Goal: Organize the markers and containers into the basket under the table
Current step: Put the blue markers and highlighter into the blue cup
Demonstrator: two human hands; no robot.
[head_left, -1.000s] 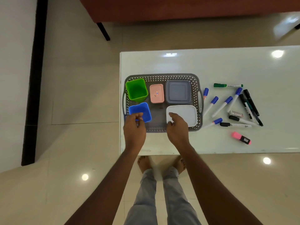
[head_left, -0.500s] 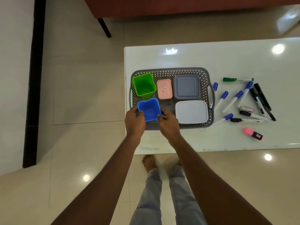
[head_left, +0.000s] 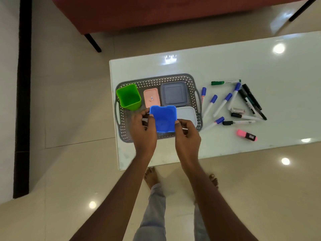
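Note:
A grey perforated basket (head_left: 173, 78) sits on the white table (head_left: 225, 58) near its left end. Inside stand a green cup (head_left: 128, 96), a pink lidded box (head_left: 152, 97), a grey lidded box (head_left: 174, 94) and a white lidded box (head_left: 186, 114). My left hand (head_left: 143, 126) and my right hand (head_left: 186, 133) both grip a blue cup (head_left: 163, 119), lifted above the basket's near side with its open mouth facing me. Several markers (head_left: 224, 103) lie loose to the right of the basket, along with a pink highlighter (head_left: 246, 135).
A red-brown sofa (head_left: 156, 13) with dark legs stands beyond the table. The floor is glossy beige tile. My bare feet (head_left: 151, 176) stand just under the table's near edge. A dark strip (head_left: 23, 101) runs along the left wall.
My right hand left the white box and joined my left hand on the blue cup. Both hands have raised the cup out of its place in the basket and shifted it right.

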